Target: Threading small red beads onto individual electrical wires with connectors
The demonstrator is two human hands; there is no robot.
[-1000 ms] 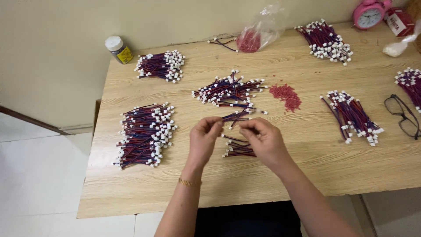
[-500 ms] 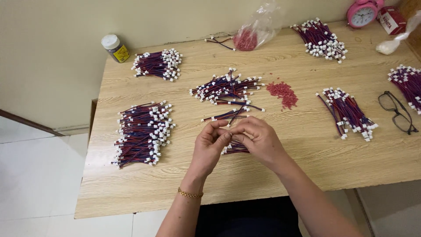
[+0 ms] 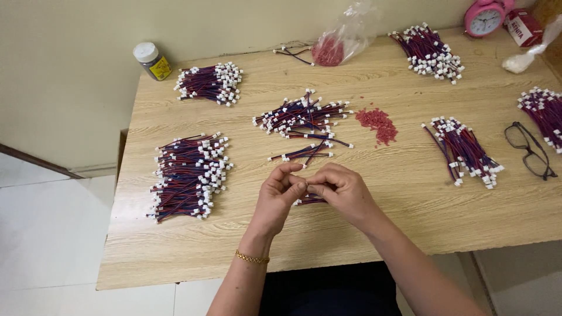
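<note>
1. Red and blue wires with white plugs lie in heaps all over the wooden table [image 3: 410, 193], each heap in its own spot, so they look sorted.
2. Both hands meet in the middle, close to the near edge. The left hand [image 3: 280, 196] and the right hand [image 3: 345, 193] touch at the fingertips.
3. The fingers of both hands are pinched together on a small bunch of wires [image 3: 309, 201]. Only its short end shows, poking out under the hands just above the table. The pinch looks tight, maybe to keep the thin wires from slipping.
4. I cannot tell what the fingertips do to the wires, because the fingers hide that part.
5. A loose heap of wires [image 3: 301, 120] lies just past the hands, easy to reach. That may be why it sits there.
6. A big neat stack [image 3: 187, 175] lies to the left, with its plugs lined up on one side.
7. A little pile of red bits [image 3: 379, 124] sits to the right of the loose heap.
8. Black glasses [image 3: 530, 151] rest far to the right, out of the way, and a pink clock [image 3: 485, 17] stands at the back.
</note>
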